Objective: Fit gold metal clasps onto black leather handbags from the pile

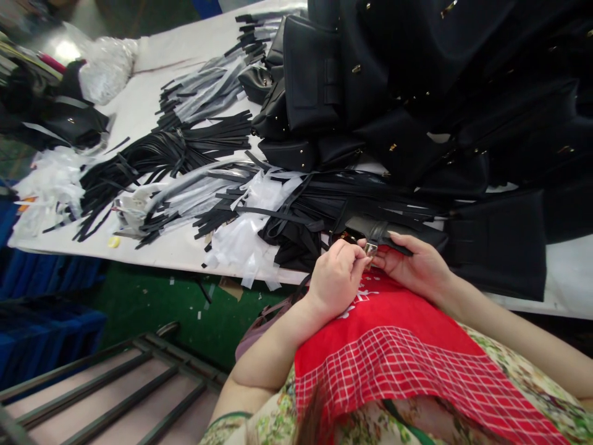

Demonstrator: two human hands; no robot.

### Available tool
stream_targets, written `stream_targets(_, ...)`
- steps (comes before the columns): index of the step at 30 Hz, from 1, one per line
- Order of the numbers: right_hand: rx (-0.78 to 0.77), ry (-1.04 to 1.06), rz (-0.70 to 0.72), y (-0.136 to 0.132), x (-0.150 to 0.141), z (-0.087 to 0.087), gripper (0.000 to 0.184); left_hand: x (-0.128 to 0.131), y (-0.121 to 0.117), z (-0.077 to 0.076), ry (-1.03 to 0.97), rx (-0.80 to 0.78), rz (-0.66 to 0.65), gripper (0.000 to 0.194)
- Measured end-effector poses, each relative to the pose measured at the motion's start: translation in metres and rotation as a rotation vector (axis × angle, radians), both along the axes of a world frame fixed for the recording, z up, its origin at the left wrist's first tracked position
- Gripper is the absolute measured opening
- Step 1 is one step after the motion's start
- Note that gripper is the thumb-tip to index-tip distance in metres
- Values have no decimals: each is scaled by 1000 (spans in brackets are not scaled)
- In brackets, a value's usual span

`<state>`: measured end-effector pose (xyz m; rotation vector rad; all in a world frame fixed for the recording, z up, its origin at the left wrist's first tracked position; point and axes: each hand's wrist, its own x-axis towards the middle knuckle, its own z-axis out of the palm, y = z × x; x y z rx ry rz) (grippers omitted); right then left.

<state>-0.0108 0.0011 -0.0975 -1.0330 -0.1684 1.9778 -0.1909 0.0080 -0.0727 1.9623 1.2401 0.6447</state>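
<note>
Buckle (371, 249), left hand (337, 275) pinching it, right hand (419, 267) just beside, holding black strap (399, 246)

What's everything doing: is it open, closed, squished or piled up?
Left hand: closed, pinching at the metal buckle
Right hand: closed on the black strap
Metal buckle: held; fastened or not, can't tell
Black bags: piled up
Clear plastic: crumpled
White strips: heaped
Red apron: worn

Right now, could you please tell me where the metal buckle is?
In the head view, the buckle is right of centre, between the left hand and the right hand.
</note>
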Motion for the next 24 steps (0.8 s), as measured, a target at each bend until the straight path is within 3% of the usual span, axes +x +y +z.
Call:
stream_targets(5, -42, 81, 43, 0, 0, -16, 20, 2, 0, -13, -36, -68, 9, 12)
stream_targets(9, 10, 75, 90, -6, -2, -21, 26, 5, -3, -18, 122, 84, -27, 11)
stream_targets(16, 28, 89, 86, -9, -8, -32, 27, 9, -5, -23, 183, 287, -73, 10)
stream_targets(24, 39, 113, 160, -11, -10, -41, 23, 5, -1, -16, -91, -54, -52, 14)
